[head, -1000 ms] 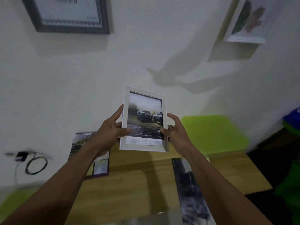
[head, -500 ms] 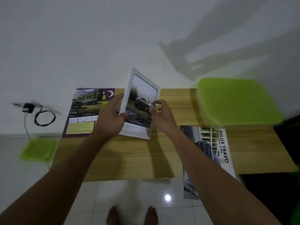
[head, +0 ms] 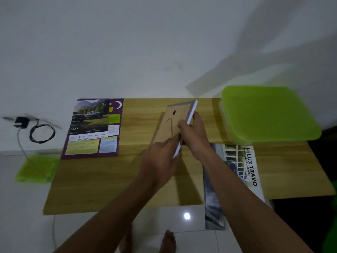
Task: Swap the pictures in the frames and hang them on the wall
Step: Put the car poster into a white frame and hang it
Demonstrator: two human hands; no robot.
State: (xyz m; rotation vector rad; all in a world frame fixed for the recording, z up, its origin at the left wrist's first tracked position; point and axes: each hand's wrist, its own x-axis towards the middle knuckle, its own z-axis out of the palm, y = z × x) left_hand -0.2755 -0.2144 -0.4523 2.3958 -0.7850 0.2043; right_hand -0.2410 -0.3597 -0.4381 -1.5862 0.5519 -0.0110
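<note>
above the table, left hand and right hand fingers clamp the frame, back up, lengthwise away.

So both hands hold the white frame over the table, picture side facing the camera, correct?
Not quite. The left hand and right hand do hold the white frame over the table, but its brown backing board faces the camera, not the picture side. The head view shows this.
</note>
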